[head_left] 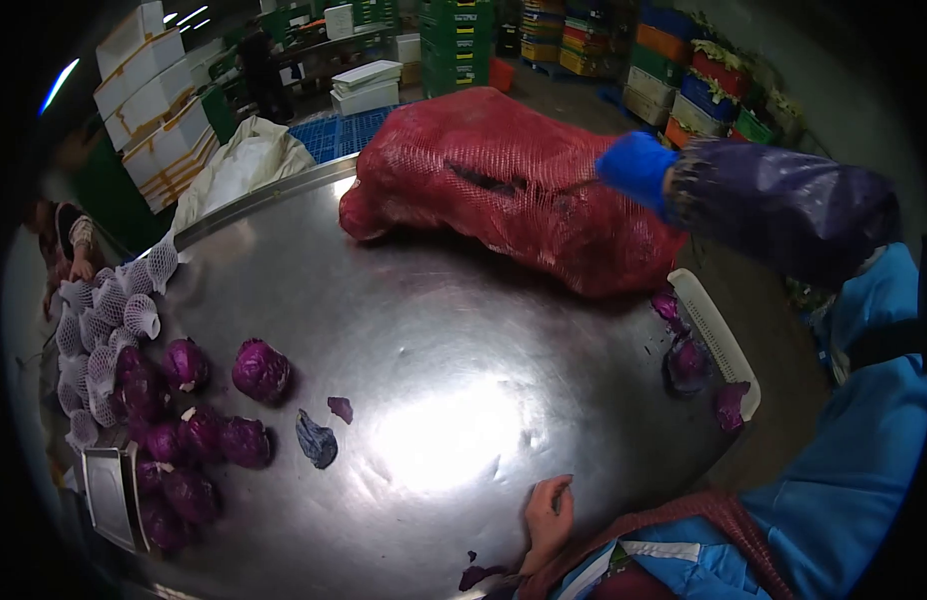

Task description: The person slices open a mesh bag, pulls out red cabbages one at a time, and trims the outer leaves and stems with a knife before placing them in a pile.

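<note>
A large red mesh sack [504, 170], bulging, lies on its side across the far part of the metal table [314, 290]. A dark slit shows in its upper side. My right hand [636, 168], in a blue glove, is closed at the right part of the sack, in line with the slit; its fingertips are blurred. My left hand [551, 512], bare, rests near the table's front edge with its fingers curled and nothing visible in them. Several purple cabbages [262, 372] sit on the left of the table, and a loose dark leaf [316, 440] lies nearby.
White foam net sleeves [112, 310] are heaped at the left edge beside a metal scale-like tray [114, 500]. A white basket [719, 335] stands at the right edge by purple scraps [689, 362]. Another person's hand [82, 270] shows far left. Stacked crates [456, 50] stand behind.
</note>
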